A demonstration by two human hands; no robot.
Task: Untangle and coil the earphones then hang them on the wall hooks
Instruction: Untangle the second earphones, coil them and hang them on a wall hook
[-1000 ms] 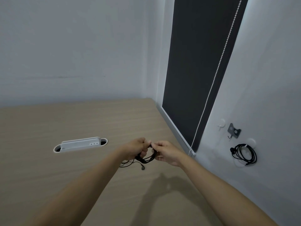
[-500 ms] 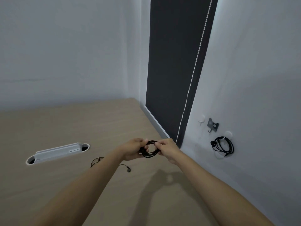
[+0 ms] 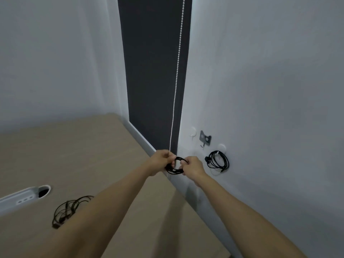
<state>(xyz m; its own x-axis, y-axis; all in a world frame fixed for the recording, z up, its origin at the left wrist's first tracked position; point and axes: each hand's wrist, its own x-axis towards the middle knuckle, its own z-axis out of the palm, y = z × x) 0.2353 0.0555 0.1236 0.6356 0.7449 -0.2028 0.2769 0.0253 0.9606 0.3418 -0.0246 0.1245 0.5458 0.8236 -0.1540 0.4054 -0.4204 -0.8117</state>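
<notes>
A black coil of earphones [image 3: 175, 169] is held up between both hands near the right wall. My left hand [image 3: 161, 161] pinches its left side and my right hand [image 3: 192, 167] pinches its right side. On the wall to the right are a bare white hook [image 3: 193, 131], a dark grey hook [image 3: 205, 139] and a white hook [image 3: 221, 147] carrying another coiled black pair of earphones [image 3: 217, 162]. A loose black tangle of earphones [image 3: 68, 209] lies on the wooden table [image 3: 78, 157], partly hidden by my left forearm.
A white cable tray [image 3: 20, 199] sits in a slot at the table's left edge. A dark roller blind [image 3: 154, 71] with a white bead chain [image 3: 176, 75] hangs behind the table. White walls close in on the left and right.
Both hands have lifted the coil off the table and carried it rightward toward the wall hooks. The view has swung right, so the tangle on the table now shows at lower left.
</notes>
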